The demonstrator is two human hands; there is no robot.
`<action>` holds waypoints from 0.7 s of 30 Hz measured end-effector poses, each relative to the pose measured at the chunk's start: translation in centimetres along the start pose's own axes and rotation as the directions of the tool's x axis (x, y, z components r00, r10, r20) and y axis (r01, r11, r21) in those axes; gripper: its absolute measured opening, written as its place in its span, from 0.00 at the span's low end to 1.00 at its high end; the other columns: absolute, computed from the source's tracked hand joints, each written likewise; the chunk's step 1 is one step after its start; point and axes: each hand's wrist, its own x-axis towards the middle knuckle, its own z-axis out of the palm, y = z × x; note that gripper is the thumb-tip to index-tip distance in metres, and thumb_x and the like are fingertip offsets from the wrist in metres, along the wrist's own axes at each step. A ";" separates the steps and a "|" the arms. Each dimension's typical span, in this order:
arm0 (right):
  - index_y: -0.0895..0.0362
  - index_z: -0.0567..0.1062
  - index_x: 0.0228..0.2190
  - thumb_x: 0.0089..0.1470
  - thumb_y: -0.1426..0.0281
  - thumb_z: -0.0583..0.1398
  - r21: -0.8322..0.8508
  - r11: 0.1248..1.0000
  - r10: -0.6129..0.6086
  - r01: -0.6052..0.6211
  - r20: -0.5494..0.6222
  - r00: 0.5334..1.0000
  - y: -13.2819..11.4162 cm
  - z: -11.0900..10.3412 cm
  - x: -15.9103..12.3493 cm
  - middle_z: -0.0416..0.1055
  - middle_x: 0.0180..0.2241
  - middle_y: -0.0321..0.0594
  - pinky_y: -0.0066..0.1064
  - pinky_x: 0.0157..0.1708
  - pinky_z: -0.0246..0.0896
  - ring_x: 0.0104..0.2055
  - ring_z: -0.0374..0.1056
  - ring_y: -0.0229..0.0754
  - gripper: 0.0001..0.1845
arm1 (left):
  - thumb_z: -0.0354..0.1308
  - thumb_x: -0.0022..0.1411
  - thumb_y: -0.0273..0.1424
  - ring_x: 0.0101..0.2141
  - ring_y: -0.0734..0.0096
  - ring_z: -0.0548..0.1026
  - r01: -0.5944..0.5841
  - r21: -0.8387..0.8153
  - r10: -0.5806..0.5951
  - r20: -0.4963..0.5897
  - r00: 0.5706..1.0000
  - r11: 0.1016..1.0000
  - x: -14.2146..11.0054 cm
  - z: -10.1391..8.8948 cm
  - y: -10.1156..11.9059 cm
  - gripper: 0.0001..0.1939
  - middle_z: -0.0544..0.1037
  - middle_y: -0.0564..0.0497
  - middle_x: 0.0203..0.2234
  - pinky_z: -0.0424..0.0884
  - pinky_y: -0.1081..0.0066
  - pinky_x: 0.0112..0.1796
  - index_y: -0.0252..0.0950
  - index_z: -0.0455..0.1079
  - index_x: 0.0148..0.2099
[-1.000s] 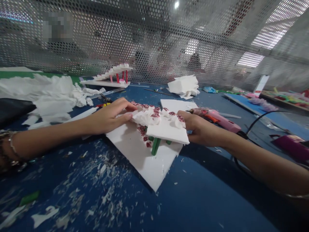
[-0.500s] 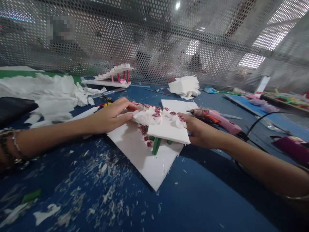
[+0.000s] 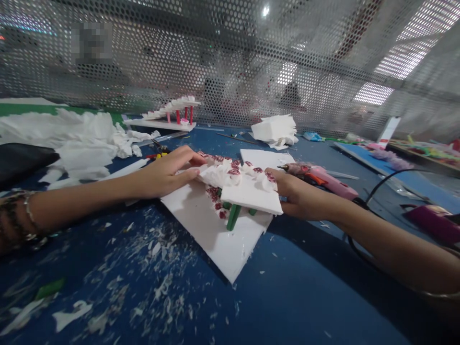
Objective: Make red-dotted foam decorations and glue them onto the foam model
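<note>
A small foam-board model (image 3: 251, 198) sits in front of me: a white raised platform with white paper ruffles, dark-red dabbed flowers and green legs, above a white foam base (image 3: 226, 256). My left hand (image 3: 174, 173) grips the model's left side, thumb and fingers at the ruffled edge. Around the right side of the platform is my right hand (image 3: 291, 194), with most of its fingertips hidden behind the model. A pink glue gun (image 3: 330, 181) lies just beyond my right wrist, its nozzle pointing left near my knuckles.
Crumpled white tissue (image 3: 72, 134) covers the left back beside a black object (image 3: 25, 163). Another stepped model (image 3: 172, 115) stands near the perforated screen (image 3: 230, 57). A stack of white paper (image 3: 275, 130) is behind. At right are a black cable (image 3: 383, 182) and purple tool (image 3: 434, 220).
The whole view has shifted very slightly. Both hands keep their places on the model, which has not visibly moved on the table.
</note>
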 end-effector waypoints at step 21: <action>0.58 0.71 0.29 0.49 0.75 0.51 0.033 0.999 0.011 -0.009 -0.042 0.999 0.1 -0.2 0.0 0.68 0.35 0.43 0.31 0.40 0.58 0.39 0.63 0.38 0.09 | 0.40 0.59 0.38 0.46 0.64 0.63 -0.007 -0.010 0.007 -0.006 1.000 1.000 -0.1 0.0 -0.1 0.19 0.65 0.46 0.43 0.58 0.67 0.47 0.34 0.60 0.48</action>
